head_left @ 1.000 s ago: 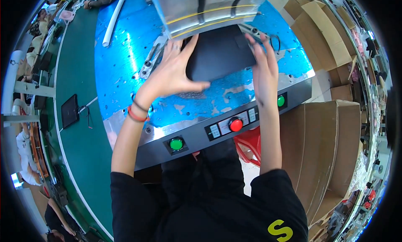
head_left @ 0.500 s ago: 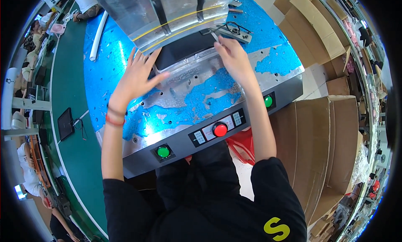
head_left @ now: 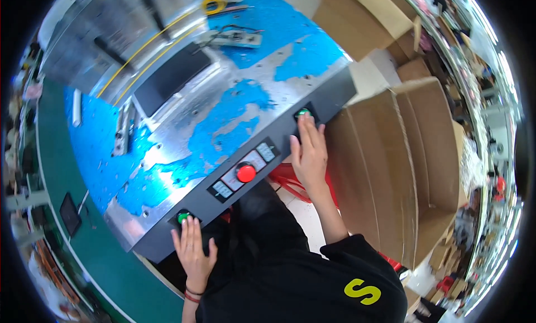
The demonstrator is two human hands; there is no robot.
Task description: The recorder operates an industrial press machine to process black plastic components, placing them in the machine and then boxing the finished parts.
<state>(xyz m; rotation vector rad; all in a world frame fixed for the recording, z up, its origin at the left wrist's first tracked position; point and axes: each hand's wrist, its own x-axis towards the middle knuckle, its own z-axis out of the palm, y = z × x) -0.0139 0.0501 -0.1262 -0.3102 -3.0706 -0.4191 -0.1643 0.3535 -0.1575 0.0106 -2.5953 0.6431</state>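
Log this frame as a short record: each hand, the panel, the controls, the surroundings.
Left hand: open, fingertips at the left green button
Right hand: open, fingertips at the right green button
Held: nothing in either hand
Dark panel: lying by the metal block's lower edge
Red button: between the green ones, untouched
Right side: brown cardboard box

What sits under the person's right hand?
Part of a green button shows at the fingertips of the right hand, set in the dark front panel. The fingers cover the button's near side; whether it is pressed in cannot be told.
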